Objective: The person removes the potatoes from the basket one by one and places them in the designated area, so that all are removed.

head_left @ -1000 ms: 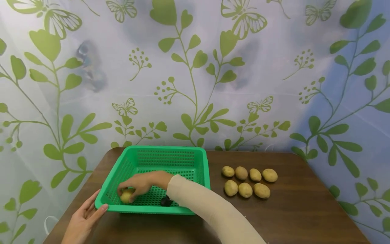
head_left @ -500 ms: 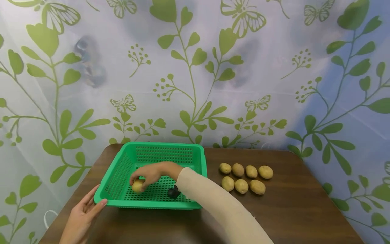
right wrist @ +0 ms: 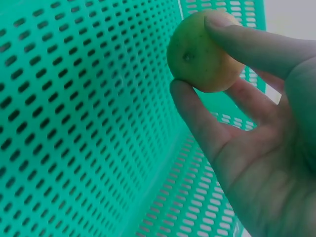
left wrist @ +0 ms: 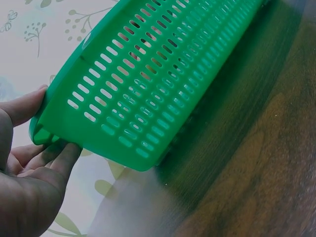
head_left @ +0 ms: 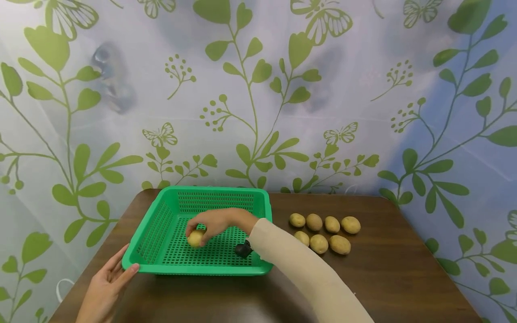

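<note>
A green plastic basket (head_left: 198, 270) with slotted walls stands on the left part of the table. My left hand (head_left: 106, 283) grips its front left corner, thumb over the rim and fingers underneath, as the left wrist view shows. Inside the basket, my right hand (head_left: 214, 222) holds a potato (head_left: 195, 238) between thumb and fingers. In the right wrist view the potato (right wrist: 205, 52) is pinched by the fingertips, with the slotted basket floor and walls around it. No other potato shows in the basket.
Several potatoes (head_left: 319, 244) lie in two rows on the brown table (head_left: 387, 269), right of the basket. A small black device (head_left: 243, 249) sits at the right wrist. Behind the table hangs a curtain (head_left: 258, 89) with green leaves and butterflies.
My right hand has carried the potato from the basket's left front toward its middle. The left hand keeps its grip on the corner. The head view has shifted slightly.
</note>
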### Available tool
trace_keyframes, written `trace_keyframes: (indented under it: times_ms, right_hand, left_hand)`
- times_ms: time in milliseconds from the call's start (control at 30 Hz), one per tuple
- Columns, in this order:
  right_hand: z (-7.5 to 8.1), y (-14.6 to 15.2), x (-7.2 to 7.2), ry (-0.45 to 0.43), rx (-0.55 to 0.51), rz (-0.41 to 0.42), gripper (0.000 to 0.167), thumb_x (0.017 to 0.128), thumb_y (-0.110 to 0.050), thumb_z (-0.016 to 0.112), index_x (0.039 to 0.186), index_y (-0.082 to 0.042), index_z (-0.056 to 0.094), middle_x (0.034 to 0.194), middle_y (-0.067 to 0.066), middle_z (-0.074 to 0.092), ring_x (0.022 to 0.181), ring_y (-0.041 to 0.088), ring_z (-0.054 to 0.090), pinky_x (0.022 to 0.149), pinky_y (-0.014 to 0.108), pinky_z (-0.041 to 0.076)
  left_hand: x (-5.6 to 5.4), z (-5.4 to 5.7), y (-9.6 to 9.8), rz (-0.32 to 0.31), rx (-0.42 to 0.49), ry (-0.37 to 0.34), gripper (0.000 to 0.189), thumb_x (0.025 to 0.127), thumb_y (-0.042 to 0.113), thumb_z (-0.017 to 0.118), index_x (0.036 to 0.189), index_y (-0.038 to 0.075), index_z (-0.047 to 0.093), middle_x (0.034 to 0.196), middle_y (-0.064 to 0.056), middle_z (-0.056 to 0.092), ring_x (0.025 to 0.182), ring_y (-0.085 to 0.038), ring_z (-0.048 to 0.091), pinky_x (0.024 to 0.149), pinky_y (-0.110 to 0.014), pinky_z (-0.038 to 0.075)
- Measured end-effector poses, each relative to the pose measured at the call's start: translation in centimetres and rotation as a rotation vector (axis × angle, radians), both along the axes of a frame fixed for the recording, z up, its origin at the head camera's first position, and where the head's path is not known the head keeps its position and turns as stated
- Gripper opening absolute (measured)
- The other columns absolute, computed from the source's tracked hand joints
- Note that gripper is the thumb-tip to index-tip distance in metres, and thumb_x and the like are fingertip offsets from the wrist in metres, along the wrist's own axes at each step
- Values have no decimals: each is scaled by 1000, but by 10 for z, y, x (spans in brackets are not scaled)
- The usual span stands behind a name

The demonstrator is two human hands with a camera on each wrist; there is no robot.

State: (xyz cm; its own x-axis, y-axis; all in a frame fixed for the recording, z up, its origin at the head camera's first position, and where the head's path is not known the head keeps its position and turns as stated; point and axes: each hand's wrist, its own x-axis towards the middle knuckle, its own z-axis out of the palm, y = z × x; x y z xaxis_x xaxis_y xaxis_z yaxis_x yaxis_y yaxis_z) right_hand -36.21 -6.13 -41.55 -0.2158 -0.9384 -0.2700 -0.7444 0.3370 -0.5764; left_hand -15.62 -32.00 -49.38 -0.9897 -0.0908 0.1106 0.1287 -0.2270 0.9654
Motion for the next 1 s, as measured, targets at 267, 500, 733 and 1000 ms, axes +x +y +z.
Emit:
trace_keyframes:
  times_ms: [267,500,733,1000]
  right_hand:
    - [9,23,0,-53,-37,-33,32,97,-8,76,126,-13,65,125,-8,59,114,8,54,88,19,51]
    - [20,43,-1,-28,-41,-77,32,96,-8,77,125,-14,65,123,-8,60,110,12,56,87,21,51]
    - [24,63,-1,-35,-57,-126,34,95,-9,78,126,-15,65,124,-9,59,113,9,56,91,19,52]
    - [27,83,3,-22,-63,-170,34,96,-8,77,128,-14,66,124,-7,60,113,13,57,89,20,53]
  left_hand:
    - [2,-3,0,10,-28,-2,67,105,-6,55,164,2,25,132,17,63,116,-2,63,92,-21,56]
    - [0,-1,4,-2,-11,7,66,106,-6,55,164,2,24,135,17,61,120,-2,61,93,-20,54]
    - [2,-1,6,6,-33,-17,69,106,-4,55,164,0,19,134,20,60,118,1,60,92,-19,54]
    - [5,0,3,51,-97,-60,71,106,-1,58,164,-1,18,130,25,60,114,7,60,88,-16,55]
